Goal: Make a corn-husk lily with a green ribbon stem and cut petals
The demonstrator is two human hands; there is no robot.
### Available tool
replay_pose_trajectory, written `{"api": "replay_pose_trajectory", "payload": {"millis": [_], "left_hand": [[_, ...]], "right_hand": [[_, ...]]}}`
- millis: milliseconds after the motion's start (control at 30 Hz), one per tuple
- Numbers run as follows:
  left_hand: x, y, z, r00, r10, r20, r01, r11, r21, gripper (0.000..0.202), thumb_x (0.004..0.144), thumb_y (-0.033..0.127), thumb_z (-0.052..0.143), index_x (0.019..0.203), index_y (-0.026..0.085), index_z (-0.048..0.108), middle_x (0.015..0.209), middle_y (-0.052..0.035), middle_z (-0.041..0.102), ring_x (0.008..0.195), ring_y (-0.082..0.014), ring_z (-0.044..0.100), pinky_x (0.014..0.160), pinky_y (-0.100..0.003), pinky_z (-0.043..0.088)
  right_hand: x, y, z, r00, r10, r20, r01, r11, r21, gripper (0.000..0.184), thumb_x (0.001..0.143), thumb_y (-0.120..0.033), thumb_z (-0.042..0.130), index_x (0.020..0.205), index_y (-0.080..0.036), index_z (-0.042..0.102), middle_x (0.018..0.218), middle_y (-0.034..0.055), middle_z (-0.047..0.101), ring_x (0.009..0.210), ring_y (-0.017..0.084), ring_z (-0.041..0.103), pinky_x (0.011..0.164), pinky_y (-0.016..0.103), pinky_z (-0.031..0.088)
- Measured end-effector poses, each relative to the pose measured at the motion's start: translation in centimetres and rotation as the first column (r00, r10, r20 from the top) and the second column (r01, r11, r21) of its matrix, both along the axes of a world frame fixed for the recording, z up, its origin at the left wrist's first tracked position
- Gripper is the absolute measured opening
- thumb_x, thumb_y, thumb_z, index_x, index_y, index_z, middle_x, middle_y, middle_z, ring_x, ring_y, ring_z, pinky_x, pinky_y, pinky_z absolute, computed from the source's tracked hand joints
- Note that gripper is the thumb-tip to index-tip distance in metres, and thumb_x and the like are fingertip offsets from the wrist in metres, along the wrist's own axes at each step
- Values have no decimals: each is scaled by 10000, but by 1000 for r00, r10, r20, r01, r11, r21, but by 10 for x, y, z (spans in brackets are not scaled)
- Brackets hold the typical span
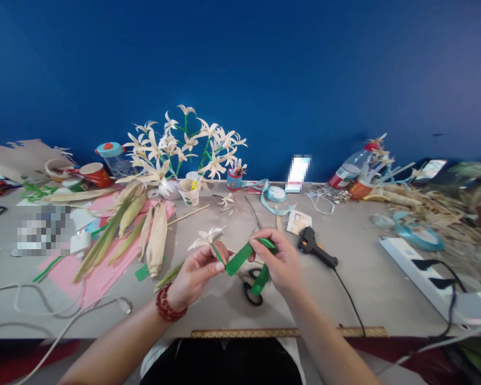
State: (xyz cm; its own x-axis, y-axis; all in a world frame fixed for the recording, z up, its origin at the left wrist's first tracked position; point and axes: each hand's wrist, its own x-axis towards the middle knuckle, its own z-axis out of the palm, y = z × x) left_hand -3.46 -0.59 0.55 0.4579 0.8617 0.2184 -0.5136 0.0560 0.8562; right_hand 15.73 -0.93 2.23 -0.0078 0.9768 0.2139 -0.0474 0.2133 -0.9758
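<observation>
My left hand pinches the thin green stem of a white corn-husk flower, whose petals spread above the fingers. A strip of green ribbon runs from that stem across to my right hand. The right thumb and fingers are closed on the ribbon, and its loose end hangs down below them. Under the ribbon lie scissors with black handles, partly covered by it.
Finished husk flowers stand at the back by a paper cup. Corn husks lie on pink paper at left. To the right are a black glue gun, a power strip and a bottle.
</observation>
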Motion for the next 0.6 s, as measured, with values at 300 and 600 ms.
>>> {"api": "replay_pose_trajectory", "payload": {"millis": [300,600], "left_hand": [[1,2,-3,999,-6,49,14,985,-175,159,793,285,698,780,149,617,748,-19,483,717,-146,444,702,-281,349],[2,2,-3,998,-16,68,33,969,-246,159,773,285,721,804,151,641,763,-22,501,731,-149,458,723,-282,344]], "right_hand": [[1,7,-5,978,-1,211,-90,903,420,193,912,-151,501,898,-206,685,817,29,612,698,146,600,633,273,506],[9,3,6,754,-276,596,-241,728,642,157,829,-162,580,975,-192,628,914,92,661,970,246,636,811,388,534]]}}
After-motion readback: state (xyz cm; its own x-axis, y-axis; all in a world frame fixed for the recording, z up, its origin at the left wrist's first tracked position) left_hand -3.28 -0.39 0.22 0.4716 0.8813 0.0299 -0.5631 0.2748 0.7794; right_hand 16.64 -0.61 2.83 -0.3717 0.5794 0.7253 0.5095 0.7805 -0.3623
